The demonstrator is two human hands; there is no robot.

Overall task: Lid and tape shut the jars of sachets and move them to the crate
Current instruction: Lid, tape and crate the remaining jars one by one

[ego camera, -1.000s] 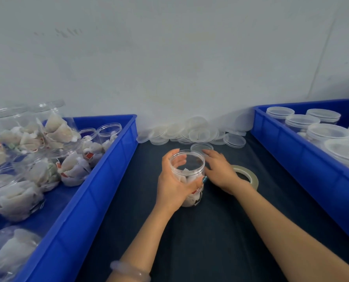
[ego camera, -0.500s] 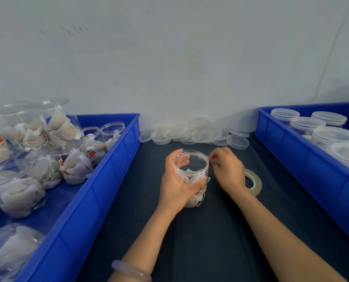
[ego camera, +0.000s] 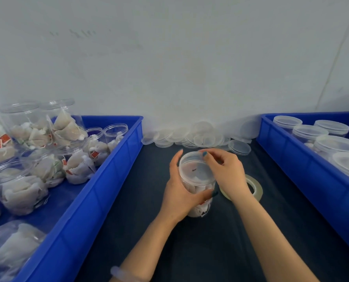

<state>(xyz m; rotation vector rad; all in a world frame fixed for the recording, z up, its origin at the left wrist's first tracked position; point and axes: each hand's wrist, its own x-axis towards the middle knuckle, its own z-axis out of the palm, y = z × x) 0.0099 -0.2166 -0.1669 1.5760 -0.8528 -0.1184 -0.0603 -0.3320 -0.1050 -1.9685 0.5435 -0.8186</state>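
A clear jar of white sachets [ego camera: 199, 202] stands on the dark mat in the middle. My left hand [ego camera: 178, 192] is wrapped round its left side, gripping it. A clear lid [ego camera: 194, 168] sits on the jar's mouth, tilted a little. My right hand [ego camera: 224, 171] holds the lid at its far right edge with curled fingers. A roll of clear tape [ego camera: 256, 185] lies flat on the mat just right of the jar, partly hidden by my right wrist.
A blue crate [ego camera: 112, 174] at the left holds several open jars of sachets [ego camera: 21, 192]. A blue crate [ego camera: 291, 159] at the right holds several lidded jars [ego camera: 310, 132]. Loose clear lids [ego camera: 192, 135] lie piled along the wall behind the jar.
My right hand picked up a lid from behind the jar and brought it onto the jar's mouth. My left hand kept its grip on the jar.
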